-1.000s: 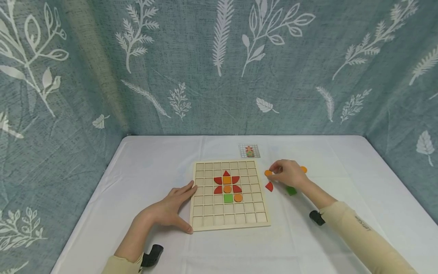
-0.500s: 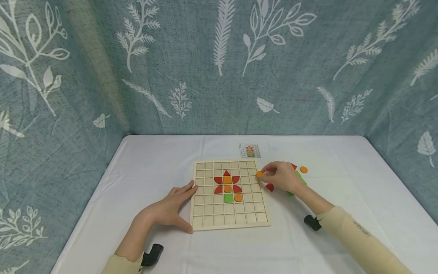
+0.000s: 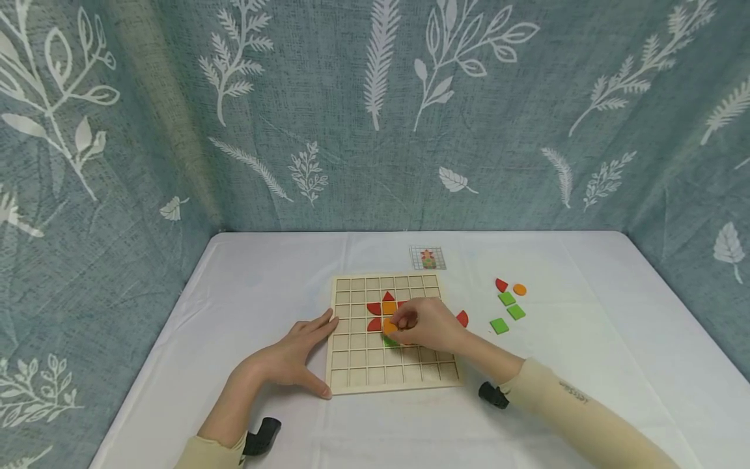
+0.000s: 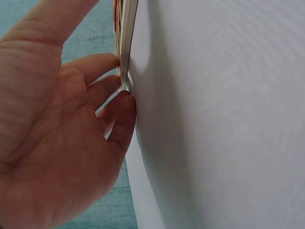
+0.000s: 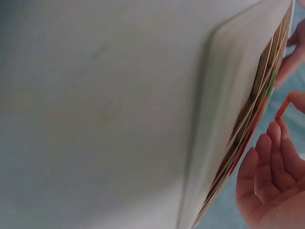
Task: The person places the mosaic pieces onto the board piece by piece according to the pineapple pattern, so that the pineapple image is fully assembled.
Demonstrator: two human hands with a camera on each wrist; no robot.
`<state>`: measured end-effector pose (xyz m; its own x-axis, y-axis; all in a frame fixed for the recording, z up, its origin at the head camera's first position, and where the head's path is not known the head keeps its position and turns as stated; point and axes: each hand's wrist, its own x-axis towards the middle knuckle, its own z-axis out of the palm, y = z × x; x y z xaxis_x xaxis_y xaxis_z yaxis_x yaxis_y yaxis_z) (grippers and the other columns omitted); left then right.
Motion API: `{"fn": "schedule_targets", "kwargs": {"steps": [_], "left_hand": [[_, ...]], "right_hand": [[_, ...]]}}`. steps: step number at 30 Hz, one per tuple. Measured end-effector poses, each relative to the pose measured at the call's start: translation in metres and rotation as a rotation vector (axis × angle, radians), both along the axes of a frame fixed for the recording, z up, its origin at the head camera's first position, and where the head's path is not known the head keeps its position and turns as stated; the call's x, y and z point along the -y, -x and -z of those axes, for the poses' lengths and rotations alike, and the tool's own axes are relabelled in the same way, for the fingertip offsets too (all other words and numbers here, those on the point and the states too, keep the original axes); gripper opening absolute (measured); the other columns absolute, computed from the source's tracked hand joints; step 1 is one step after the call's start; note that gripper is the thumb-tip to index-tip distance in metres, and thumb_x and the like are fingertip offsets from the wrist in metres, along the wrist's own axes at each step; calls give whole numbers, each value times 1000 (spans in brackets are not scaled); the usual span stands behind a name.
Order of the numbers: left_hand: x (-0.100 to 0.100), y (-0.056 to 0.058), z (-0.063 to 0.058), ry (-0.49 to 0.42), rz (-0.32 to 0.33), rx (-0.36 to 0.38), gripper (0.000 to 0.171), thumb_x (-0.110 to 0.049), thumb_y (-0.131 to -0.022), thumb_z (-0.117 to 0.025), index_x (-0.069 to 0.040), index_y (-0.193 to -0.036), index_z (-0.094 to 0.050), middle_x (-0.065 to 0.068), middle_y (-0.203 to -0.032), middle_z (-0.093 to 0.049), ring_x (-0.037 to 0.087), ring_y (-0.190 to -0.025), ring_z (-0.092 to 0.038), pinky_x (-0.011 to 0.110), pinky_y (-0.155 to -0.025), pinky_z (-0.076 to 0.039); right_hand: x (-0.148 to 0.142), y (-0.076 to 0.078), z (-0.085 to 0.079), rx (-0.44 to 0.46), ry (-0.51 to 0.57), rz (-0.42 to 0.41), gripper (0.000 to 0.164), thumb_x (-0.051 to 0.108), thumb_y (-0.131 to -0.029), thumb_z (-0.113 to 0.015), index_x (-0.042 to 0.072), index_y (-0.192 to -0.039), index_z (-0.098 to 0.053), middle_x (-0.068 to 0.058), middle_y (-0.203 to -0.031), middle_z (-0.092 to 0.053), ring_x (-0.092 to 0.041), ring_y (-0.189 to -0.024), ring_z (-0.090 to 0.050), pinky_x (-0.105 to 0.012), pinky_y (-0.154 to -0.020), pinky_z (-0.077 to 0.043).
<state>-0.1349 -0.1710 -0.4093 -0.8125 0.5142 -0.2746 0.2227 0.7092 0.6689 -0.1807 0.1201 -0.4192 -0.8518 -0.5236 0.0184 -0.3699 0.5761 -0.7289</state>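
A wooden grid board [image 3: 357, 377] lies on the table with flat coloured pieces in its middle cells. Among these are an orange square [image 3: 389, 308], a red triangle [image 3: 387, 296], red rounded pieces [image 3: 374, 324] and a green square [image 3: 391, 342] partly covered. My left hand [image 3: 290, 355] rests spread along the board's left edge, fingertips and thumb at the frame; the left wrist view has its fingers [image 4: 125, 119] against the board's side. Over the middle cells, my right hand [image 3: 430, 324] pinches an orange disc [image 5: 283, 108] between thumb and index finger, hiding several pieces beneath.
Right of the board lie green squares [image 3: 499, 326], an orange disc [image 3: 519, 289] and a red quarter piece [image 3: 500, 284]. Another red piece [image 3: 463, 318] sits by the board's right edge. A small pattern card [image 3: 428, 258] lies behind the board, with a patterned curtain [image 3: 328, 182] beyond.
My right hand has carried the orange disc leftward from the loose pieces, past the board's right edge, to over the middle cells. The left hand has stayed in place.
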Motion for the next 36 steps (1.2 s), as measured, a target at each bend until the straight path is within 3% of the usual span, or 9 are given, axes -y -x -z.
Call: {"fn": "schedule_targets", "kwargs": {"steps": [8,20,27,32,36], "left_hand": [[0,2,2,9,-11,7,121,-39,-59,-93,-7,-155,-26,9,-163,-11,34,-142,-16,59,-109,-25],[1,3,5,8,1,7,121,-39,-59,-93,-6,-154,-25,9,-163,-10,34,-142,-16,59,-109,-25],[-1,1,2,22,-2,-4,121,-39,-59,-93,-7,-155,-25,10,-163,-11,34,-142,-17,59,-110,-25],[-1,0,0,13,-3,-9,122,-37,-58,-93,-6,-154,-26,12,-163,-11,35,-141,-17,59,-109,-25],[-1,0,1,20,-3,-12,122,-38,-58,-93,-6,-154,-26,12,-163,-11,35,-141,-18,58,-109,-26]], "right_hand": [[21,-2,2,-151,-158,-89,19,30,-80,-79,14,-87,-74,13,-73,-61,-3,-65,-52,-21,-60,-46],[26,-5,-1,-195,-187,-138,17,29,-83,-78,16,-93,-75,12,-83,-68,-2,-74,-57,-22,-69,-47],[8,-8,-8,-130,-112,-56,14,26,-83,-78,17,-93,-74,13,-78,-62,-6,-69,-52,-23,-61,-45],[-15,-7,-10,-111,-22,11,13,20,-84,-77,12,-95,-74,8,-79,-61,-9,-67,-51,-24,-57,-44],[-37,-7,-8,-115,5,81,19,19,-84,-77,9,-100,-73,4,-85,-65,-11,-73,-54,-26,-62,-47]]}}
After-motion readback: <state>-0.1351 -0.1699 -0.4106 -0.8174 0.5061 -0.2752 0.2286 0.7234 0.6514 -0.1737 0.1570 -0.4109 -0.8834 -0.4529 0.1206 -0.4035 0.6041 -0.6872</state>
